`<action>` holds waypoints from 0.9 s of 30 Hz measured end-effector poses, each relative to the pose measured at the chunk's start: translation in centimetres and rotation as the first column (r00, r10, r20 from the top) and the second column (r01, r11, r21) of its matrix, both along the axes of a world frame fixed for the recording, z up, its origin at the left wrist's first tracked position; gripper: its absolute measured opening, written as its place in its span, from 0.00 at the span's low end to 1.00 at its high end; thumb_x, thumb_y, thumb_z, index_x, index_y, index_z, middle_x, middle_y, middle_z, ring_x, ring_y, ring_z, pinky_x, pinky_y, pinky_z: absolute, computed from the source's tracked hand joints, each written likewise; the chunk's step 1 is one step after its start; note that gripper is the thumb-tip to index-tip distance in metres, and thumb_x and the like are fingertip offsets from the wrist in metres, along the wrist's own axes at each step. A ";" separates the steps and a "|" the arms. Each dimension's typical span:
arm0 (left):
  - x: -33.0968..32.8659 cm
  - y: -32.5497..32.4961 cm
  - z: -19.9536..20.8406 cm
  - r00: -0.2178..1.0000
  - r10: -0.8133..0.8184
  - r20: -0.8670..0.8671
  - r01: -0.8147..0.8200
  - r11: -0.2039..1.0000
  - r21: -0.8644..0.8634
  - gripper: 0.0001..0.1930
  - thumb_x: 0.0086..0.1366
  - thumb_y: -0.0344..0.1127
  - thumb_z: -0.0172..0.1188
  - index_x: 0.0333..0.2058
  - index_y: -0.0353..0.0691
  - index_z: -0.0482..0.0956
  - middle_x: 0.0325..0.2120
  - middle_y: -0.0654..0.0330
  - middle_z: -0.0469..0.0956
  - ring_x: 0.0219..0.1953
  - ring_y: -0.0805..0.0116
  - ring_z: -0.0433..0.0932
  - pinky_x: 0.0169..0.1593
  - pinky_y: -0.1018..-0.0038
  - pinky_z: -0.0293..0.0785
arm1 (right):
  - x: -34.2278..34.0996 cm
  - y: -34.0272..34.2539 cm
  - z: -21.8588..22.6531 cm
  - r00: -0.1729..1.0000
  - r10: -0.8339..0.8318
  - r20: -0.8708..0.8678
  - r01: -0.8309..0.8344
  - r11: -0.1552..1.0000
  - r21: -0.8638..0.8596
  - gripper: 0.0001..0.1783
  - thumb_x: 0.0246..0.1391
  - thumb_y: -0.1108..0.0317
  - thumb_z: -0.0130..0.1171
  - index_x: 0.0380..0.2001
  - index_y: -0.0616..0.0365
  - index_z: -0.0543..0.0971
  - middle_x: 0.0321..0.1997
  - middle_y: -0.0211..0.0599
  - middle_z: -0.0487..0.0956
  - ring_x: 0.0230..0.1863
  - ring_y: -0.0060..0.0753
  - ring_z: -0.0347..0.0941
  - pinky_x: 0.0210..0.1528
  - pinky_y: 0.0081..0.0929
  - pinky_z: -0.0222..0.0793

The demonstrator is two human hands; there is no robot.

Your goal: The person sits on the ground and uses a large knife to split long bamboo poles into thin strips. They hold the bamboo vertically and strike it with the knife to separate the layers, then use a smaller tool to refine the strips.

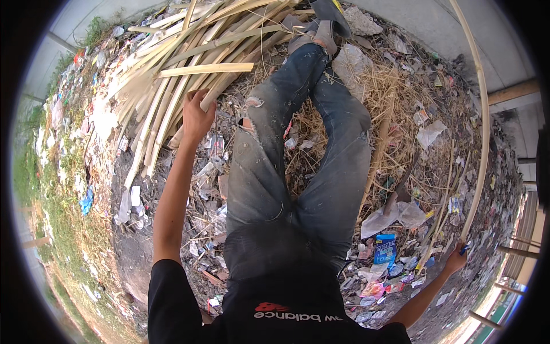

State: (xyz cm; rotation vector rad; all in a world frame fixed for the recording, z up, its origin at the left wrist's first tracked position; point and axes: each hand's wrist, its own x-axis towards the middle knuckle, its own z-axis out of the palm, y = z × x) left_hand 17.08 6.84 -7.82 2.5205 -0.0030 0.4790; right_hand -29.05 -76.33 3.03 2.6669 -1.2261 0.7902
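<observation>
At the lower end of the bamboo pile, my left hand (199, 117) has its fingers and thumb closed round the end of a bamboo strip (222, 86). Across the pile next to it lies a pale split strip (206, 70). Far out to the right, my right hand (456, 259) is closed at the lower end of a long, curved bamboo strip (483, 114), which runs up past the top of the view. A small blue thing (464, 249) shows at its fingers, too small to name.
My legs (286, 189) in worn jeans stretch forward over the littered ground. A heap of bamboo strips (189, 43) lies at the far left. Dry shavings (378, 114), a blue packet (385, 250) and plastic scraps (395, 215) lie to the right. A grey wall (412, 23) stands behind.
</observation>
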 end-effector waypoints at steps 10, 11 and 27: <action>9.7 -2.1 -5.0 0.999 -0.029 -0.022 0.035 0.926 0.376 0.44 0.58 0.36 0.70 0.71 0.45 0.58 0.64 0.41 0.65 0.65 0.40 0.66 0.64 0.53 0.68 | -0.5 1.4 -12.5 0.931 -0.191 -0.311 0.253 0.952 0.171 0.20 0.52 0.55 0.60 0.27 0.66 0.83 0.22 0.53 0.81 0.28 0.58 0.81 0.35 0.51 0.73; 10.6 -2.7 -4.8 0.998 -0.031 -0.058 0.054 0.898 0.436 0.46 0.58 0.36 0.70 0.72 0.46 0.56 0.66 0.43 0.64 0.66 0.41 0.65 0.65 0.53 0.68 | 0.4 3.8 -14.6 0.956 -0.072 -0.284 0.166 0.932 0.323 0.20 0.52 0.55 0.62 0.26 0.66 0.82 0.22 0.53 0.81 0.27 0.57 0.80 0.34 0.50 0.72; 17.6 3.9 2.4 0.904 -0.319 0.285 0.150 0.861 0.486 0.18 0.58 0.20 0.59 0.48 0.37 0.73 0.41 0.46 0.74 0.45 0.42 0.71 0.51 0.51 0.68 | 14.1 16.4 -26.1 0.951 0.150 -0.271 0.031 0.824 0.566 0.33 0.46 0.60 0.70 0.55 0.61 0.75 0.47 0.61 0.80 0.53 0.62 0.76 0.56 0.50 0.72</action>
